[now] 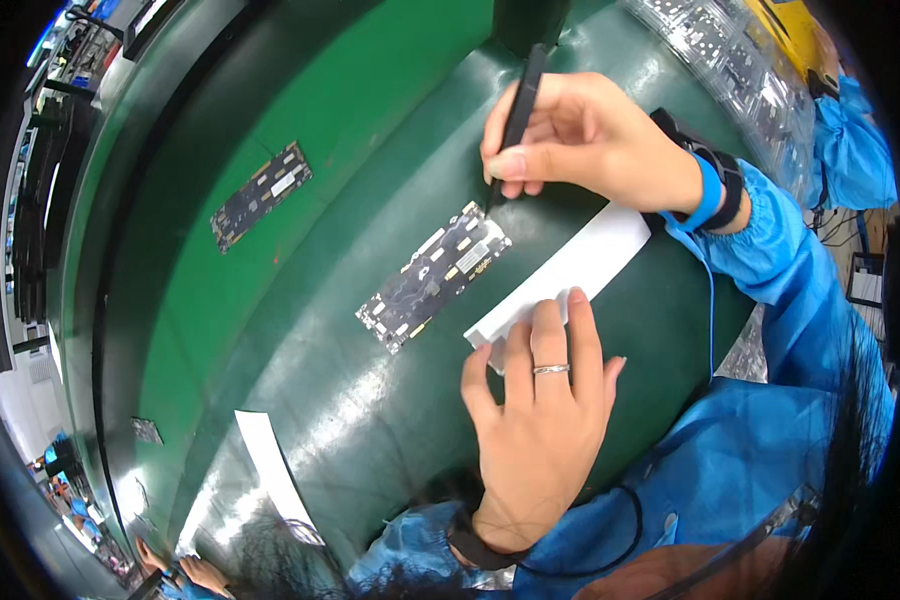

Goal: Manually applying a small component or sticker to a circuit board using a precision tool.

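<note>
My right hand [610,145] is closed round a slim black pen-like tool [526,95]; whether it is a pen or tweezers I cannot tell. Its lower tip comes down at the upper right end of a dark circuit board [425,280], which lies flat and slanted on the green mat. White labels and small parts cover the board. Just right of it lies a white strip [580,258], paper-like. My left hand [540,420] is palm down with fingers spread, fingertips resting on the strip's lower end. A ring is on one finger.
Another dark circuit board [262,197] lies on the brighter green belt-like surface at left, with a small dark piece [147,431] further down. A second white strip [275,475] lies lower left. Clear plastic trays [735,75] stand upper right, near a co-worker's blue sleeve [855,150]. Other hands [202,575] show lower left.
</note>
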